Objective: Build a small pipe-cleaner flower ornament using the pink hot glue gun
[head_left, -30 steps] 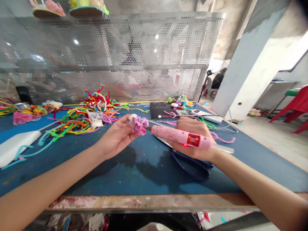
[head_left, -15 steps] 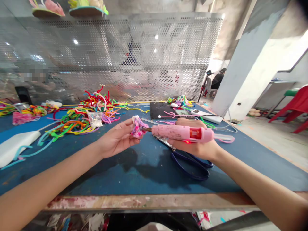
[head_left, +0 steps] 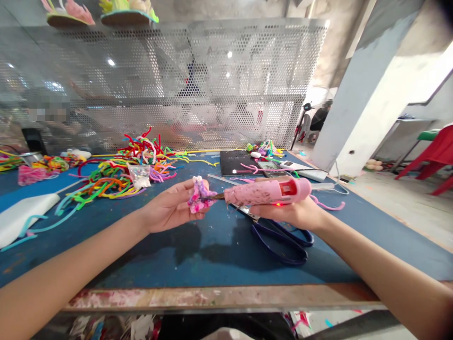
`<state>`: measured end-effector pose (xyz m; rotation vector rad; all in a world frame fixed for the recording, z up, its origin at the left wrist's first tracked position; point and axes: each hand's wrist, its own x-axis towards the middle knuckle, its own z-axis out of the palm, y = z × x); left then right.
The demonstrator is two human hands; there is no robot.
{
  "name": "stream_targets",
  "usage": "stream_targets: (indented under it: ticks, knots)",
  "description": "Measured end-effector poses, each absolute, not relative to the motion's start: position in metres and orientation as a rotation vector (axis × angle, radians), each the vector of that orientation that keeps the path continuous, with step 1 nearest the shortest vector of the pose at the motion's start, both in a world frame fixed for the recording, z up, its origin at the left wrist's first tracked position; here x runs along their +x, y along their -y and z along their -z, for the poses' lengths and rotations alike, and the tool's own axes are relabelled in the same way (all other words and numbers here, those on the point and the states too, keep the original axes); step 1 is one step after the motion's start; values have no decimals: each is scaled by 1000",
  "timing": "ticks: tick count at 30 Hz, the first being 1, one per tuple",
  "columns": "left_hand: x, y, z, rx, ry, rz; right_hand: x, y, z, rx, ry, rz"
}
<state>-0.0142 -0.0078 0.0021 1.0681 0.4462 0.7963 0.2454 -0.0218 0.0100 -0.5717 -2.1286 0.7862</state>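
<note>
My left hand (head_left: 173,206) pinches a small fuzzy piece (head_left: 201,196) in pink, purple and white, raised above the blue table (head_left: 148,264). In my right hand (head_left: 293,213) is a pink hot glue gun (head_left: 264,192), its small red light lit. The gun points left, and its dark nozzle meets the right edge of the fuzzy piece; whether glue is coming out is too small to tell. Below the gun lie scissors (head_left: 279,245) with dark blue handles, their blades partly hidden by my right hand.
Colourful pipe cleaners (head_left: 106,177) are heaped at the left, with a small clear bag (head_left: 139,177) on them. A white object (head_left: 26,219) lies at the left edge. Behind the gun are a black flat box (head_left: 233,163) and a white device (head_left: 304,171). A perforated metal screen (head_left: 170,85) stands behind.
My left hand has turned the fuzzy piece, showing another side. My right hand has tilted the glue gun and shifted it slightly; the nozzle stays at the piece.
</note>
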Motion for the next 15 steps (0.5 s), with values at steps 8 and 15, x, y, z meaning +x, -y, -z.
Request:
stream_targets:
  ticks: [8, 15]
  knots:
    - [-12, 9, -3, 1094, -433, -730, 243, 25, -10, -530, 2168, -827]
    - [-13, 10, -4, 1083, -450, -714, 242, 25, -14, -523, 2187, -749]
